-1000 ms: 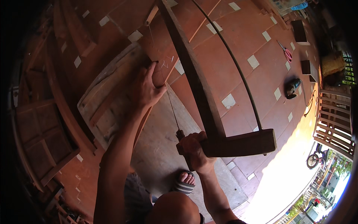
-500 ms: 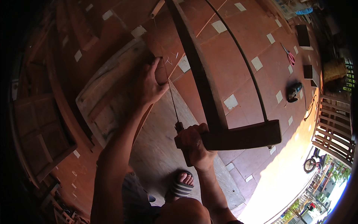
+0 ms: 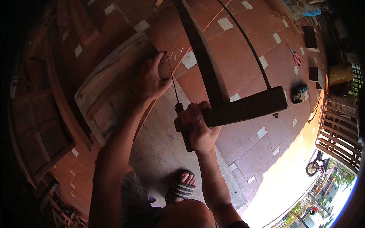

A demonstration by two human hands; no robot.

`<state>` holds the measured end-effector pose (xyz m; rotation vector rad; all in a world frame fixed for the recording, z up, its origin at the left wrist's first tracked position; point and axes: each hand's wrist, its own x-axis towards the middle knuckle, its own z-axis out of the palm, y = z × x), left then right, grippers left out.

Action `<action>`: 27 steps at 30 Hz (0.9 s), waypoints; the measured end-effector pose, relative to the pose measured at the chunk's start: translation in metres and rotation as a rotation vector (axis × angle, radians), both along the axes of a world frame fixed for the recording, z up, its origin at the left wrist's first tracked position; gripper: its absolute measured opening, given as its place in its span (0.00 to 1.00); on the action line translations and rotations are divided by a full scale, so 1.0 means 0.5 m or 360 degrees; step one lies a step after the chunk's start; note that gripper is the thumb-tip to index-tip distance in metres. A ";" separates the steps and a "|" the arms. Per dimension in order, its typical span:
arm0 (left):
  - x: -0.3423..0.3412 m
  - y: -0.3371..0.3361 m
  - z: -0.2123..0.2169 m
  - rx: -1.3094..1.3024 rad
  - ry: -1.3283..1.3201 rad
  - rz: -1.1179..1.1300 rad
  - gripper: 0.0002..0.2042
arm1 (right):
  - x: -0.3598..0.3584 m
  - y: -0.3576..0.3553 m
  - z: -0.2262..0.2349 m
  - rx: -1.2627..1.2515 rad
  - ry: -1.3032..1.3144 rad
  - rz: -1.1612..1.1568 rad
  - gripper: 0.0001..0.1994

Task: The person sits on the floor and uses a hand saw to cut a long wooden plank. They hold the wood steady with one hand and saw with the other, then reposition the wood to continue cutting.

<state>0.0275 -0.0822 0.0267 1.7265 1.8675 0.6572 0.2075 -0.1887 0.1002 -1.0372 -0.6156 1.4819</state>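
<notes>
tiled floor (image 3: pixel 251 146): reddish, under everything.

board (image 3: pixel 163 152): grey, flat, from centre toward 5 o'clock.

frame saw (image 3: pixel 201 53): dark wood, from centre up past the upper edge. long axis runs 5 to 11 o'clock, leaning close to 12; far end points to 11. end crosspiece spans the near end, its free tip toward 3. thin blade (image 3: pixel 175 89) on the left side, tension rod on the right.

panelled frame (image 3: pixel 42 136): dark wood, at 9 o'clock.

wood piece (image 3: pixel 164 69): brown, at 11 o'clock, just off centre; end face turned to the blade. contact or cut depth cannot be told; remainder hidden by hand and forearm.

right hand (image 3: pixel 201 127): just below centre, at 5 o'clock; fist closed round the saw's handle and crosspiece.

left hand (image 3: pixel 154 83): at 11 o'clock; gripping the wood piece, thumb near the blade.

sandal (image 3: pixel 182 189): striped, worn, at 6 o'clock.

power tool (image 3: pixel 299 94): on the floor, 3 o'clock.

scissors (image 3: pixel 296 59): pink-handled, 2 o'clock.
</notes>
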 end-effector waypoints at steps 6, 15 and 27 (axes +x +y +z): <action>-0.013 -0.006 -0.041 0.0328 -0.0140 0.0017 0.39 | 0.064 -0.173 0.104 -0.0093 -0.0295 0.0106 0.08; -0.001 -0.003 -0.004 0.0036 0.0029 0.0055 0.23 | 0.020 -0.099 0.071 -0.0126 -0.0204 -0.0021 0.10; -0.026 -0.005 -0.102 0.0168 -0.0464 -0.0057 0.22 | 0.098 -0.258 0.176 -0.0175 -0.0289 0.0171 0.11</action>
